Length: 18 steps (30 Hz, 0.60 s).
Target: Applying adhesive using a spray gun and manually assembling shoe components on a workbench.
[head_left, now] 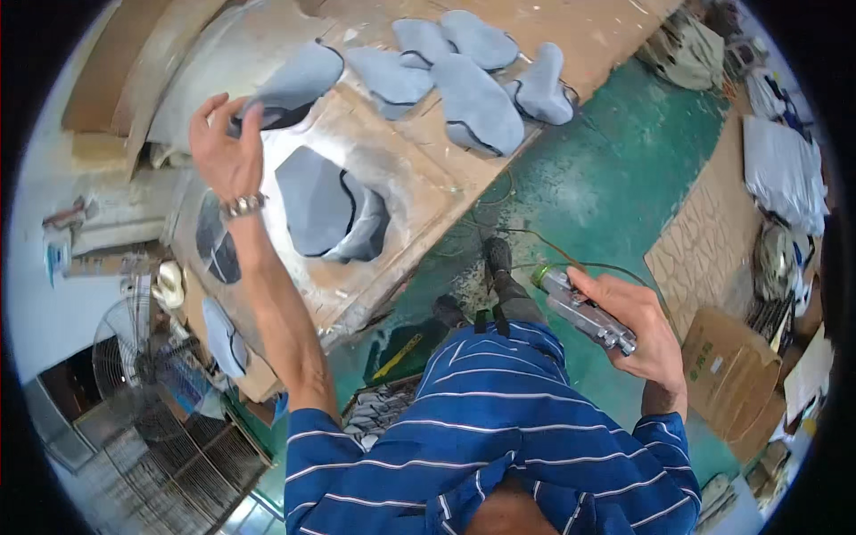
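Observation:
My left hand [226, 152] reaches up over a worn wooden bench [401, 169] and grips the edge of a grey-blue fabric piece [299, 80]. Two more grey-blue pieces [325, 209] lie overlapping just below that hand on a pale patch of the bench. A pile of several similar pieces [473, 85] sits at the bench's far end. My right hand [637, 330] is held out to the side above the green floor, closed around a metal spray gun [584, 312] with a green tip. A thin hose [571, 259] trails from it.
A standing fan [134, 374] and a wire grille are at lower left. Cardboard boxes [731, 374] and a patterned sheet [704, 241] stand on the right. Bagged goods [785, 169] are piled at far right. My feet [473, 285] stand on the green floor [606, 169].

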Tool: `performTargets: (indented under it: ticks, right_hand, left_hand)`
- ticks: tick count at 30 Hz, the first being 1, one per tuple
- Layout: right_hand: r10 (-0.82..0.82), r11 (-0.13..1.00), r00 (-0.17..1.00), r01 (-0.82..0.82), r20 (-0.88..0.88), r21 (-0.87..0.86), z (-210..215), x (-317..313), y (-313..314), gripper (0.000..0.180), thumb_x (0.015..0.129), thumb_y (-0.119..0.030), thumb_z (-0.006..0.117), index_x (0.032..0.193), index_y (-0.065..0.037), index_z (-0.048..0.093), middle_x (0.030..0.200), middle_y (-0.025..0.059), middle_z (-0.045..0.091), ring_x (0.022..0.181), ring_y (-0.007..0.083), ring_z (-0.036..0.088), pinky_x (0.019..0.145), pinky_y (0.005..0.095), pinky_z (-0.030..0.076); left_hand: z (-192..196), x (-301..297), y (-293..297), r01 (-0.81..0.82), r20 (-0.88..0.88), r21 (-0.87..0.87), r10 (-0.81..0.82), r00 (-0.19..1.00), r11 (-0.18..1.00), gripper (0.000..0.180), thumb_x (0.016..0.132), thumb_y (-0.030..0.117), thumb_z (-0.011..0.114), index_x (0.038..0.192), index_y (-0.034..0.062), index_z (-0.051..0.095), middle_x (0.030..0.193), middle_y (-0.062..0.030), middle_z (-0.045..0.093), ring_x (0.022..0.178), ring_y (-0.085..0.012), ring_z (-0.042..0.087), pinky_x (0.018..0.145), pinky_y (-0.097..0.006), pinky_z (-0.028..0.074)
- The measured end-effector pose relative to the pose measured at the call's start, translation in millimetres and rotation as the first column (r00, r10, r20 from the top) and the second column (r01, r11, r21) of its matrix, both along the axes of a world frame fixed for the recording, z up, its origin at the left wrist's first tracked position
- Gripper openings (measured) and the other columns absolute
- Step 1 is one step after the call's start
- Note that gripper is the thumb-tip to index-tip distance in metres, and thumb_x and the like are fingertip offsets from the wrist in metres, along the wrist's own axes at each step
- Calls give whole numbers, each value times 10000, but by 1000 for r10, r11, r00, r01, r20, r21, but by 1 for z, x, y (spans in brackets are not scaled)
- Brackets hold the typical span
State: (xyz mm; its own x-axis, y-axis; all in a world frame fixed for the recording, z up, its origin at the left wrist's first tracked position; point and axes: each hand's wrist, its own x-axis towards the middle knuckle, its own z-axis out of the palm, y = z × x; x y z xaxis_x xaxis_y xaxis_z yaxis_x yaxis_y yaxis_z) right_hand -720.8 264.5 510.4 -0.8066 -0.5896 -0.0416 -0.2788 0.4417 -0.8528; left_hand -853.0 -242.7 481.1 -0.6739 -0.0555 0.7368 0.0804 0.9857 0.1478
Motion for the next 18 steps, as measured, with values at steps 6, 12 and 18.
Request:
performTargets:
  ticks: [6,12,18]
  right_hand:
    - [-71,996,996,67,62,59,-8,9,14,777,695,72,699,1454,-23,567,973,199,678,855,404,647,776,414,523]
    - [-74,996,995,70,74,60,1,9,5,800,626,111,626,1418,4,596,956,207,681,859,388,656,789,396,526]
    - [-31,1000,999,31,39,1,13,4,-8,710,651,-41,778,1345,23,649,931,171,698,795,302,671,748,343,512]
  left_hand:
    - [-169,4,116,-37,225,123,9,974,992,271,783,305,839,1004,158,785,1043,-107,656,1024,-329,599,892,-482,459]
    - [-325,9,161,-189,686,190,8,728,963,639,897,136,722,1497,121,503,1075,-157,632,1020,-317,606,901,-467,474]
    - [-348,32,173,-107,40,805,-126,991,-583,829,965,-33,593,1643,223,190,1096,-100,639,959,-253,616,865,-406,524]
